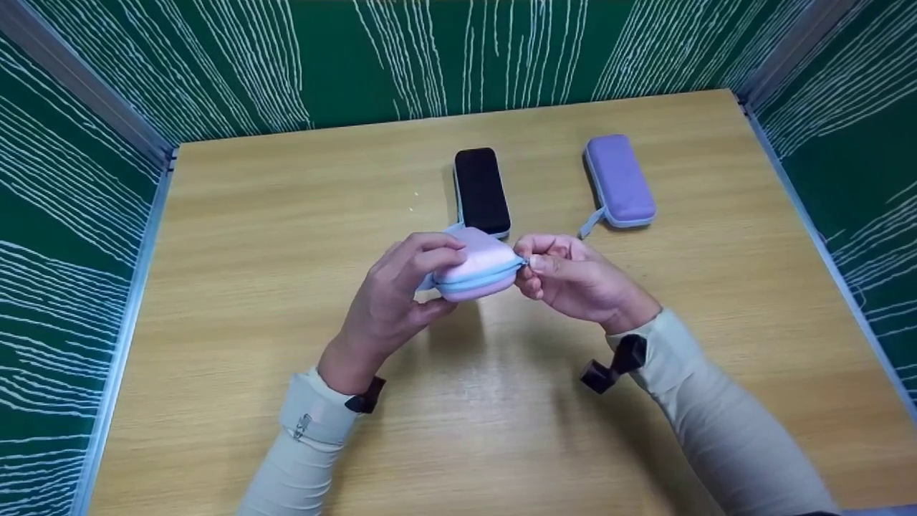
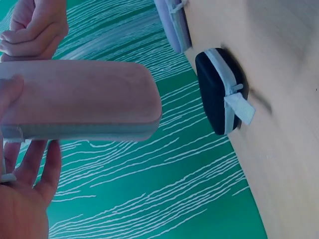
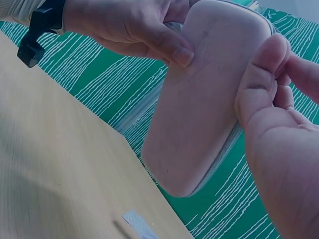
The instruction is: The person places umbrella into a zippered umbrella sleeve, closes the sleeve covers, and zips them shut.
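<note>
A pink hard-shell zip case (image 1: 478,256) with a light blue zipper band is held up over the table's middle. My left hand (image 1: 397,294) grips it from the left, fingers on the top and thumb underneath. At the case's right corner, my right hand (image 1: 569,276) pinches the zipper's end between thumb and index finger; the pull itself is mostly hidden by the fingers. The case's broad pink face (image 3: 204,99) fills the middle of the right wrist view. In the left wrist view, the case (image 2: 89,94) stretches between both hands.
Just beyond the held case lies a black zip case (image 1: 481,188) with a light blue strap. A purple zip case (image 1: 620,179) rests farther right, its strap toward me. Green panels (image 1: 337,64) with white streaks border the wooden table (image 1: 286,208) at the back and sides.
</note>
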